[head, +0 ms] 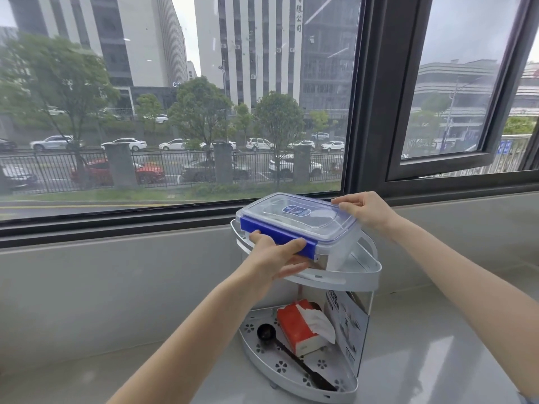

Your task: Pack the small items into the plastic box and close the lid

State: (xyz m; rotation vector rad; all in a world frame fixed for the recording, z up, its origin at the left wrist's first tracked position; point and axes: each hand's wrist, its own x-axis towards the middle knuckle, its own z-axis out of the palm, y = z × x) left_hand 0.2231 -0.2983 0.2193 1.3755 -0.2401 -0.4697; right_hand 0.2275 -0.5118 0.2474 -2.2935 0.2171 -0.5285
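Head view, lidded plastic box (303, 225), contents obscured

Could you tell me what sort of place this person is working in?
Probably an office or flat beside a city street, at a window ledge. A wide window looks onto parked cars and tall buildings. A two-tier rack stands on the pale ledge, and both hands hold a plastic box over its top tier.

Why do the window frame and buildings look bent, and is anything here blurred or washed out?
Head view: the wide-angle lens bows the window frame and leans the buildings outward. Soft, overcast daylight, no hard shadows. The countertop shows pale sheen. The plastic box, left hand and right hand look fairly sharp; the trees at left are smeared.
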